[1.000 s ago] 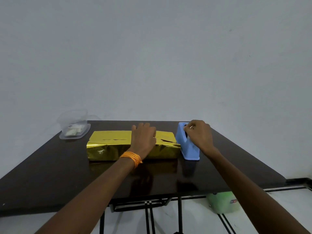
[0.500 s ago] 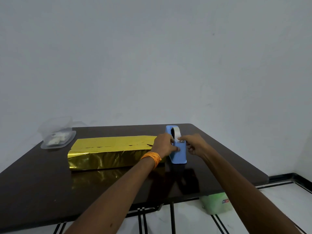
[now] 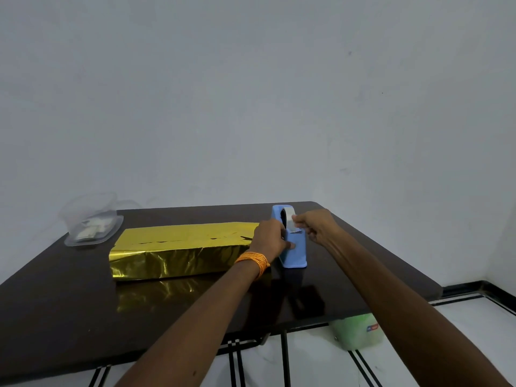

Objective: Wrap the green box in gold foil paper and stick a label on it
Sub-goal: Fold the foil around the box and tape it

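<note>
Two hands are working at the blue tape dispenser (image 3: 294, 254): the left hand (image 3: 270, 237) is gripping its side with curled fingers, and the right hand (image 3: 317, 226) is pinching the tape end (image 3: 291, 224). The gold-wrapped box (image 3: 178, 247) is lying on the counter (image 3: 69, 317), just left of the left fingers.

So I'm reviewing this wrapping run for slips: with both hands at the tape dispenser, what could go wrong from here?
1. Neither hand holds the gold foil-wrapped box; its top seam shows dark gaps, so the foil may spring open before tape arrives.
2. The left hand grips the blue plastic tape dispenser while the right hand pinches the clear tape end; a hard pull might tip the dispenser, or the strip could curl.
</note>
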Demonstrator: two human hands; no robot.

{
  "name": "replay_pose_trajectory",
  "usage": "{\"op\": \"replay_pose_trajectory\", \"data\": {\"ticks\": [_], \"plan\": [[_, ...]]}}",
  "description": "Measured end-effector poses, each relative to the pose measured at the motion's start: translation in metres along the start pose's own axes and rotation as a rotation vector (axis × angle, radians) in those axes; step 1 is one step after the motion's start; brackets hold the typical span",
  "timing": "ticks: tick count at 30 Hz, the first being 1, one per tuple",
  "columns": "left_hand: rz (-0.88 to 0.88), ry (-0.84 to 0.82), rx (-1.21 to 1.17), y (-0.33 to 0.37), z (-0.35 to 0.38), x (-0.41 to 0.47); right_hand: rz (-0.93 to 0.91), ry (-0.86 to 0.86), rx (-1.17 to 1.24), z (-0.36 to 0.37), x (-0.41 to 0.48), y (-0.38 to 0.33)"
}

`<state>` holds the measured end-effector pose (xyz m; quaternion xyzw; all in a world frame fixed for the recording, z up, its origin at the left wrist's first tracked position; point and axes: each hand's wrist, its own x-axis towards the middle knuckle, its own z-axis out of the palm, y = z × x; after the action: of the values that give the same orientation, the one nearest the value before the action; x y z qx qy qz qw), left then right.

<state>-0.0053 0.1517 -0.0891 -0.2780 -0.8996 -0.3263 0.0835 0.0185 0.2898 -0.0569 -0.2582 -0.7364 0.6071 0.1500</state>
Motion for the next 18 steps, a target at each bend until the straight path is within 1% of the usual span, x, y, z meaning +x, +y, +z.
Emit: {"op": "replay_pose_trajectory", "data": {"ticks": [3,5,9,13,16,18], "plan": [[0.001,-0.004,0.003,0.001,-0.001,-0.001,-0.043,0.028,0.016,0.000,-0.005,-0.006],[0.001,-0.002,0.000,0.001,-0.002,-0.002,-0.037,0.032,0.022,0.000,-0.014,-0.003],[0.003,0.011,0.005,0.000,-0.001,-0.002,-0.005,0.022,0.088,-0.001,-0.028,0.018],[0.014,0.026,-0.004,0.000,0.001,-0.003,-0.036,0.040,0.149,-0.002,-0.040,0.032],[0.028,0.033,-0.002,0.000,0.001,-0.003,-0.063,0.044,0.137,-0.002,-0.049,0.039],[0.030,0.034,-0.006,-0.001,0.001,-0.003,-0.126,0.071,0.091,-0.004,-0.052,0.042]]}}
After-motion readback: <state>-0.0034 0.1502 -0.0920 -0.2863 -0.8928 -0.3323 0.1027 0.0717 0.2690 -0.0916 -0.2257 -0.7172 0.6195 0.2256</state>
